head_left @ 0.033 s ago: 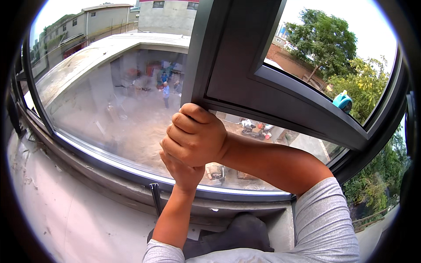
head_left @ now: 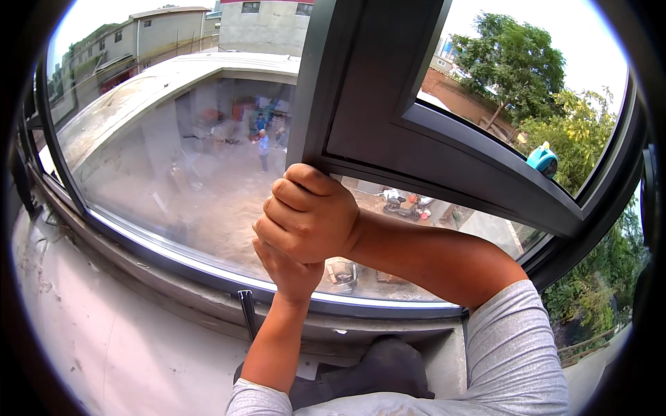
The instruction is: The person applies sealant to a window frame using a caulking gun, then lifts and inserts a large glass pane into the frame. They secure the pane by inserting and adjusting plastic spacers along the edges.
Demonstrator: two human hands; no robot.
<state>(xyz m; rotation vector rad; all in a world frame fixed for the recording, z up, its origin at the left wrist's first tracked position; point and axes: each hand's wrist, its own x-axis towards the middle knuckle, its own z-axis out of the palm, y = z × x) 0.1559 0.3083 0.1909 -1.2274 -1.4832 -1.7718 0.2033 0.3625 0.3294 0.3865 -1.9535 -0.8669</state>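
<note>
Hands meet at the lower corner of an open window sash [head_left: 388, 104], a dark grey metal frame that swings out over a courtyard far below. The sash has a broad flat profile with a stepped inner edge, its surface matt and clean, and its bottom rail runs away toward the right edge of the window opening, where a small turquoise object [head_left: 542, 159] sits on or just behind it.

The right hand [head_left: 305, 215] is closed into a fist at that lower corner, fingers curled tight with the knuckles facing left and the thumb lying on top against the bottom of the frame. Whether anything is inside the fist cannot be told. The left hand [head_left: 288, 267] comes up from below and sits just beneath the right, touching it; most of its fingers are hidden behind the fist, so how they are spread cannot be told.

Both forearms wear light grey sleeves [head_left: 513, 347] pushed up. Under the hands runs the fixed lower frame of the window [head_left: 208, 274], curved by the lens, above a rough pale concrete sill [head_left: 104, 333]. A thin dark metal piece [head_left: 246, 312] stands upright at the sill's inner edge, just left of the left forearm.
</note>
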